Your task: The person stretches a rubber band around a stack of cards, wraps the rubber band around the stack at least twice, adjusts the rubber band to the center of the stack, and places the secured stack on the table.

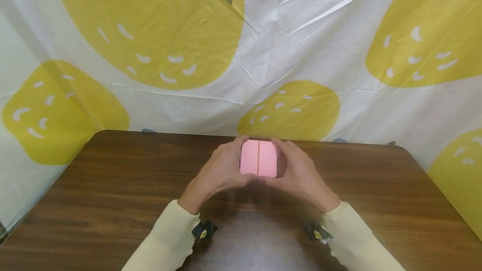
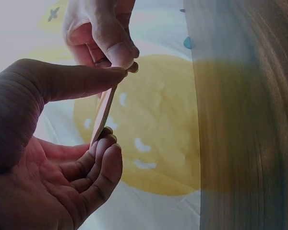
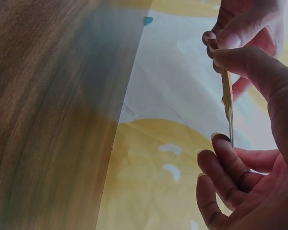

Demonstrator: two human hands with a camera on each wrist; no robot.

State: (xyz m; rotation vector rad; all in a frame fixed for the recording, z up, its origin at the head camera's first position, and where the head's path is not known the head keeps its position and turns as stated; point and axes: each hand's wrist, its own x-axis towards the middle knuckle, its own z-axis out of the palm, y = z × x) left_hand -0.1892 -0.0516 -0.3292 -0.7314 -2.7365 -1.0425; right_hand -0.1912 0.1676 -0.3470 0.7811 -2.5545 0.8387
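Note:
A thin pink square piece with rounded corners point(image 1: 249, 158) is held up over the far middle of the table, its flat side toward the head camera. A narrow brown stripe runs down its centre. My left hand point(image 1: 222, 164) grips its left side, thumb along the bottom edge and fingers at the top. On the opposite side my right hand point(image 1: 303, 175) holds it in the same way, and the two thumbs nearly meet below. Seen edge-on in the left wrist view, the pink piece point(image 2: 103, 115) is slim and looks layered. Its edge point(image 3: 228, 105) looks yellowish in the right wrist view.
A dark brown wooden table point(image 1: 113, 204) with rounded far corners lies under both hands. Behind it hangs a white cloth point(image 1: 180, 108) printed with large yellow fruit shapes. Small dark devices sit at the left cuff point(image 1: 204, 230) and right cuff point(image 1: 318, 232).

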